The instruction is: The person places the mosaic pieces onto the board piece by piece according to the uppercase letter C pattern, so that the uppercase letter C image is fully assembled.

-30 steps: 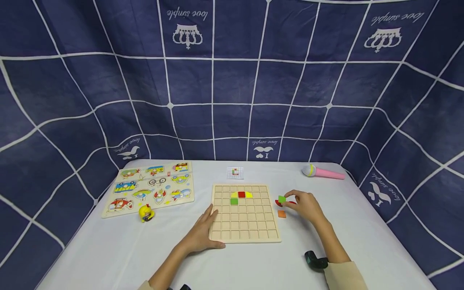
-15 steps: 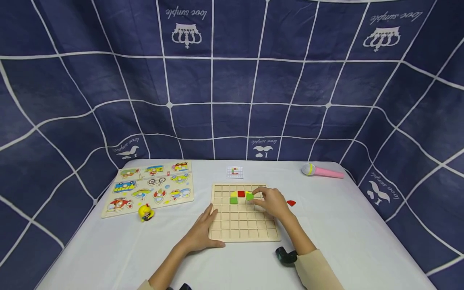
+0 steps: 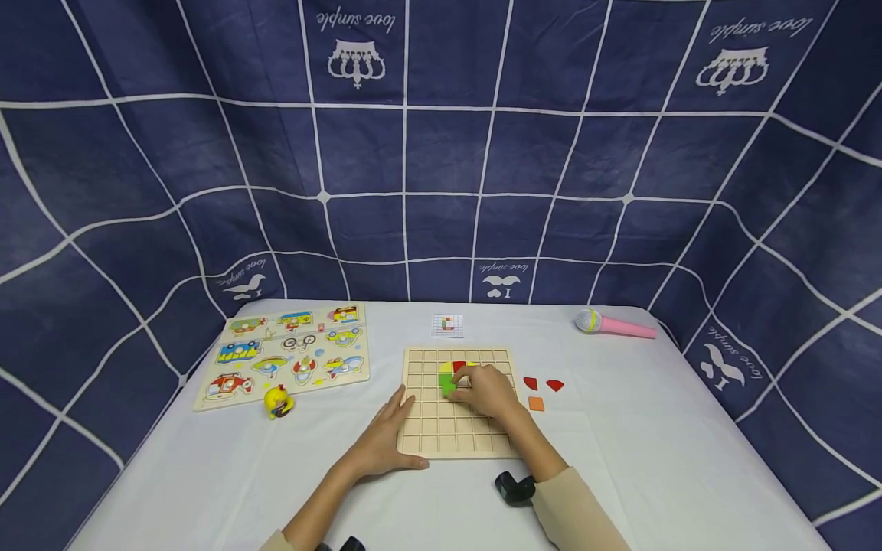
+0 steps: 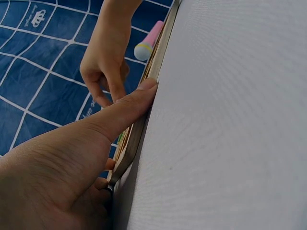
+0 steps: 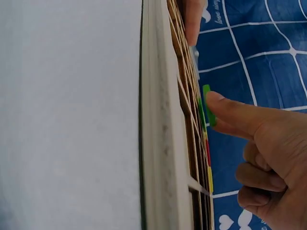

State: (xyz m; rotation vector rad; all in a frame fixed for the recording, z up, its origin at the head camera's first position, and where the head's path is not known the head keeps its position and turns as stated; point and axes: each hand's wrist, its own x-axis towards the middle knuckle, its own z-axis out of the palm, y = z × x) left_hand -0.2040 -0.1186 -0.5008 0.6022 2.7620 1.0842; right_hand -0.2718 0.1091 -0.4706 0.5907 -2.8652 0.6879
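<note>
Pinching the green square tile (image 5: 207,103) between your right hand's (image 3: 485,389) fingers (image 5: 230,114), you have it tilted just above a cell in the upper middle of the wooden grid board (image 3: 420,428), next to the green, red and yellow pieces already seated. Level it with the cell walls, I'd say, before pressing, so it drops in without jamming. Your left hand (image 3: 382,444) lies with straight fingers against the board's left edge on the desk (image 3: 654,459); two red pieces (image 3: 542,383) and an orange square (image 3: 536,404) wait right of the board.
</note>
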